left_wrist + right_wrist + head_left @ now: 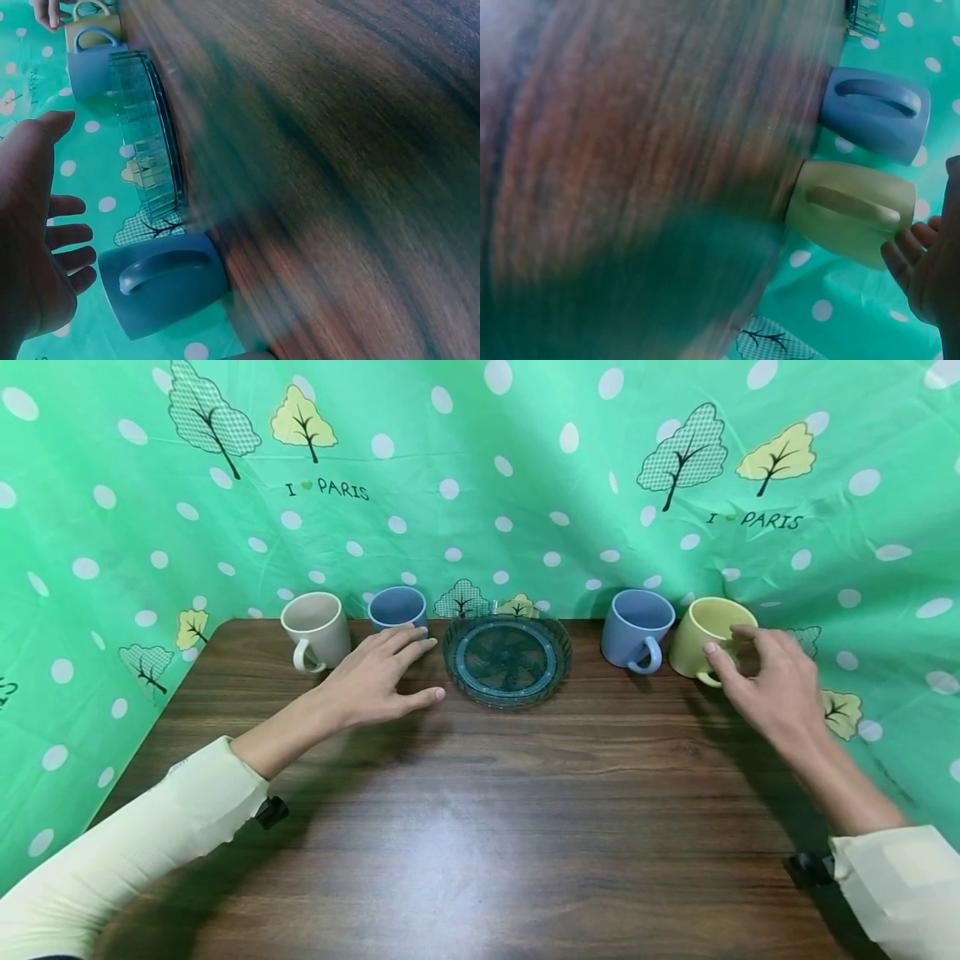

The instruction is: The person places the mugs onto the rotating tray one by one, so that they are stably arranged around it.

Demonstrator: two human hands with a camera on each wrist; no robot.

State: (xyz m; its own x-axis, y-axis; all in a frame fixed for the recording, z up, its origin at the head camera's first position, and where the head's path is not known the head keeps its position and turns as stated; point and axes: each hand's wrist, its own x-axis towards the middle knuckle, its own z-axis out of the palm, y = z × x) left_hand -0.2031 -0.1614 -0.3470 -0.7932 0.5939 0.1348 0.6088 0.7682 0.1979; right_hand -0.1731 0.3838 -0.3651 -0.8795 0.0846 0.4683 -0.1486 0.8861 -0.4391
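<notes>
My left hand reaches over the table with its fingers spread and partly covers the left blue mug. In the left wrist view that mug, its handle toward the camera, stands beside the fingertips, and nothing is held. On the right, my right hand is at the yellow mug, thumb and forefinger apart at its rim. The right wrist view shows the fingers loosely bent right at the rim of the yellow mug, not wrapped round its body or handle.
Between the two blue mugs lies a round, dark clear glass dish with ridged sides. A white mug stands at the far left, and the right blue mug is just left of the yellow one. Behind the wooden table hangs a green dotted cloth.
</notes>
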